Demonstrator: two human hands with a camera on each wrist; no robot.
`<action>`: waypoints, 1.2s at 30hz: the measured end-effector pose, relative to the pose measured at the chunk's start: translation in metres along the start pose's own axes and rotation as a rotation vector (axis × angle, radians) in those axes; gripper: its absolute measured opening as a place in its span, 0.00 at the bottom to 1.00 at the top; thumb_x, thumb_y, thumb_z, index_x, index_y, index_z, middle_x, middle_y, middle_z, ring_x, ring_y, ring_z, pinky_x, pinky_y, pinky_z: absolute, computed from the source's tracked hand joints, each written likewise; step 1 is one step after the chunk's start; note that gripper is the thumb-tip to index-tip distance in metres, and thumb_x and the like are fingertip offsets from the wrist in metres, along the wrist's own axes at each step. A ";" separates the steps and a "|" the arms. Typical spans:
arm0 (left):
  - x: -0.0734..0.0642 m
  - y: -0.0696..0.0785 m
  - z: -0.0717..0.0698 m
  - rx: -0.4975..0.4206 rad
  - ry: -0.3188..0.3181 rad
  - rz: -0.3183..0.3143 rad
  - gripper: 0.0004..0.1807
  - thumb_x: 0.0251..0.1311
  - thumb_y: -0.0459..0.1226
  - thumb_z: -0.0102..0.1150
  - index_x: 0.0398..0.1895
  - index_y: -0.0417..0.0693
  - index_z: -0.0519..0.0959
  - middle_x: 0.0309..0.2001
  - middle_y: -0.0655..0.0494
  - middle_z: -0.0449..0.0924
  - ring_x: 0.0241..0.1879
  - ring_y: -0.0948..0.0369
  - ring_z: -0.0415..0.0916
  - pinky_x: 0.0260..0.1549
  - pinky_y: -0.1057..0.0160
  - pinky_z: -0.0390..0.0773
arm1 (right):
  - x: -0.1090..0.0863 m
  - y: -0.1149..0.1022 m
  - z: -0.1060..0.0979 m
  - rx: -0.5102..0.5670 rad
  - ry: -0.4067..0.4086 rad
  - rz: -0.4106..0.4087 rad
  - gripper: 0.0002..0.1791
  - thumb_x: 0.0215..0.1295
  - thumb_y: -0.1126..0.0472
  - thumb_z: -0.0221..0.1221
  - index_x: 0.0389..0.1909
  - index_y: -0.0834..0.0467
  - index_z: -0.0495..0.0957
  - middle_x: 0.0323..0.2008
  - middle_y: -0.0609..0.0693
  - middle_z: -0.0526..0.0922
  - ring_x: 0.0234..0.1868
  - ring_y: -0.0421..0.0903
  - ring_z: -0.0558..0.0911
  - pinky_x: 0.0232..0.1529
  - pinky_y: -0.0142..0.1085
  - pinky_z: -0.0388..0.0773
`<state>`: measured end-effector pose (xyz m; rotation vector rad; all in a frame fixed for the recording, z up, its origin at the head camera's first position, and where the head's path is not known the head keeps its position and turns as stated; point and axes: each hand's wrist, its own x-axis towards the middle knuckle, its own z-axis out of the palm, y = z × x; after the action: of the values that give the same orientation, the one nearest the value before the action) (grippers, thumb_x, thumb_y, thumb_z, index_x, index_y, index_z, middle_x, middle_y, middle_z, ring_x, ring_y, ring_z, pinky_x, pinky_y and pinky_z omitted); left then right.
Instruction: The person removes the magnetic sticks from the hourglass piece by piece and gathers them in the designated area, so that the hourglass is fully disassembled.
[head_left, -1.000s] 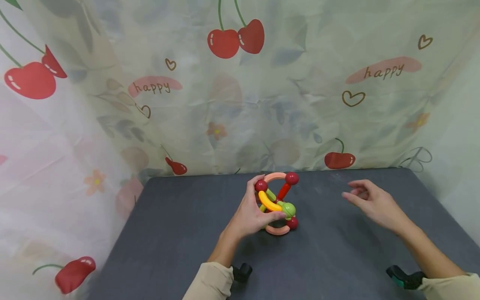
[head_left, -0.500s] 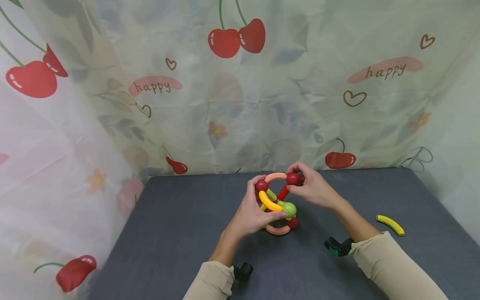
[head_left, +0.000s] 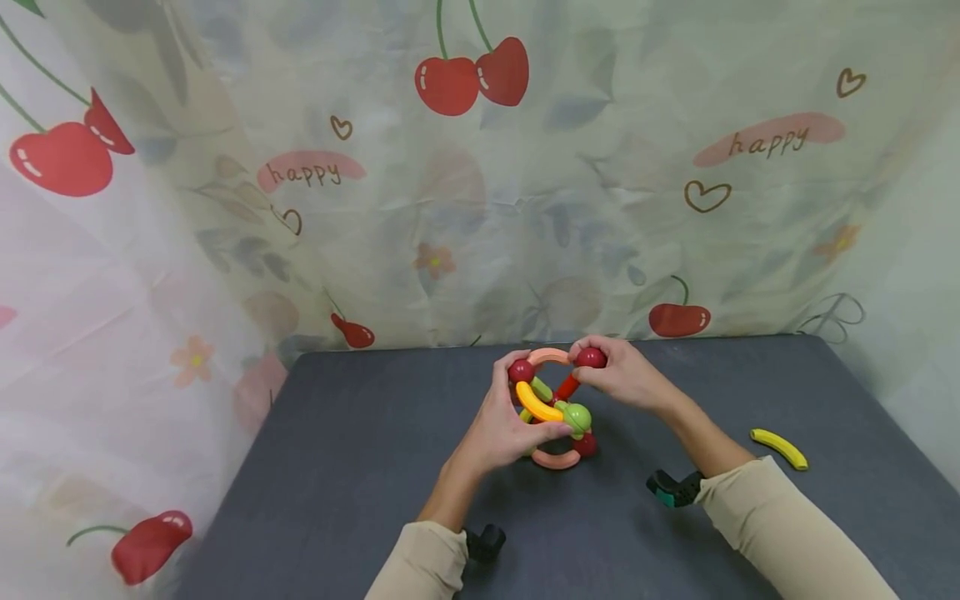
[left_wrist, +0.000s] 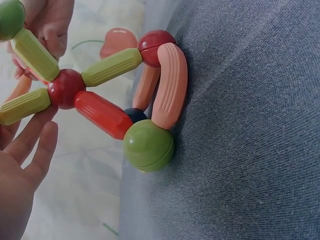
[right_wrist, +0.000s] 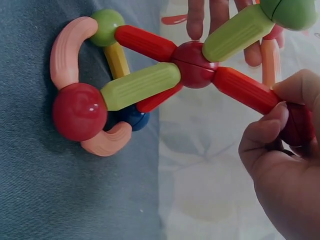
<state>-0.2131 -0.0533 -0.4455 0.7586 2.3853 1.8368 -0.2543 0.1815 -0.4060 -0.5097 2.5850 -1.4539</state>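
Observation:
A ball-and-rod construction toy stands on the table, with a red hub ball (right_wrist: 196, 65) in its middle and straight rods fanning out from it. My left hand (head_left: 495, 429) grips it from the left, thumb along the green ball (head_left: 577, 418) and fingers by the upper left red ball (head_left: 521, 371). An orange-yellow curved rod (head_left: 536, 403) spans between these two balls. At the upper right, my right hand (head_left: 630, 377) pinches another red ball (head_left: 592, 357) between thumb and fingers; a red rod (right_wrist: 247, 90) runs from it to the hub. Pink curved rods (left_wrist: 171, 85) form the base.
A loose yellow curved rod (head_left: 780, 448) lies on the dark grey table (head_left: 360, 467) to the right. Behind the table's back edge hangs a patterned curtain (head_left: 480, 217) with cherries. Black wrist cameras sit under both sleeves.
My right hand has come leftward from the table's right side and now pinches the upper right red ball. The loose yellow rod has come into view. The left hand keeps its grip.

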 end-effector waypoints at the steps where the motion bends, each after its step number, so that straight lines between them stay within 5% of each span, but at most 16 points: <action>1: 0.000 0.000 0.000 -0.005 0.000 -0.001 0.54 0.52 0.52 0.77 0.75 0.62 0.49 0.68 0.58 0.66 0.59 0.63 0.76 0.65 0.58 0.76 | 0.000 0.001 0.000 0.042 -0.004 0.019 0.15 0.69 0.59 0.62 0.52 0.61 0.78 0.38 0.54 0.81 0.35 0.49 0.77 0.37 0.34 0.79; 5: -0.001 0.000 -0.001 0.001 -0.002 -0.005 0.55 0.52 0.53 0.77 0.75 0.64 0.48 0.67 0.59 0.67 0.58 0.63 0.76 0.66 0.57 0.75 | 0.000 0.008 -0.005 0.254 0.010 0.102 0.23 0.72 0.55 0.63 0.62 0.61 0.75 0.38 0.50 0.81 0.37 0.51 0.78 0.43 0.35 0.81; 7: -0.001 -0.001 -0.001 0.014 -0.001 -0.012 0.55 0.52 0.53 0.77 0.75 0.65 0.48 0.67 0.59 0.67 0.59 0.65 0.75 0.67 0.57 0.74 | 0.000 0.011 -0.010 0.266 0.046 0.115 0.28 0.71 0.53 0.64 0.68 0.59 0.73 0.40 0.51 0.82 0.39 0.50 0.80 0.45 0.35 0.81; 15: -0.004 -0.001 -0.005 -0.007 -0.003 -0.034 0.56 0.52 0.53 0.77 0.76 0.66 0.47 0.67 0.62 0.68 0.57 0.65 0.77 0.68 0.55 0.73 | 0.021 0.059 -0.034 -0.217 0.177 0.115 0.37 0.68 0.50 0.67 0.71 0.64 0.69 0.54 0.67 0.84 0.49 0.58 0.85 0.43 0.41 0.84; 21: -0.004 -0.001 -0.004 0.001 -0.004 -0.039 0.57 0.51 0.54 0.77 0.77 0.68 0.48 0.66 0.61 0.68 0.58 0.65 0.75 0.68 0.52 0.72 | 0.042 0.094 -0.018 -0.307 0.220 0.126 0.28 0.64 0.52 0.70 0.58 0.65 0.77 0.50 0.65 0.83 0.42 0.54 0.85 0.39 0.39 0.82; 29: -0.001 -0.002 -0.002 -0.040 -0.027 -0.010 0.58 0.52 0.51 0.77 0.79 0.67 0.47 0.60 0.54 0.73 0.56 0.58 0.78 0.63 0.59 0.76 | 0.052 0.110 -0.006 -0.426 0.168 0.107 0.27 0.66 0.55 0.68 0.61 0.65 0.78 0.52 0.66 0.78 0.49 0.59 0.79 0.52 0.53 0.78; 36: -0.003 -0.003 -0.006 -0.022 -0.009 -0.019 0.57 0.52 0.51 0.78 0.78 0.70 0.47 0.65 0.57 0.71 0.58 0.62 0.77 0.64 0.60 0.76 | 0.045 0.070 -0.007 -0.353 0.196 0.077 0.27 0.75 0.49 0.59 0.65 0.64 0.74 0.57 0.65 0.78 0.54 0.60 0.79 0.57 0.56 0.78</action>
<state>-0.2130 -0.0607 -0.4471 0.7376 2.3542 1.8450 -0.3143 0.2048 -0.4593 -0.3125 2.9994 -1.0745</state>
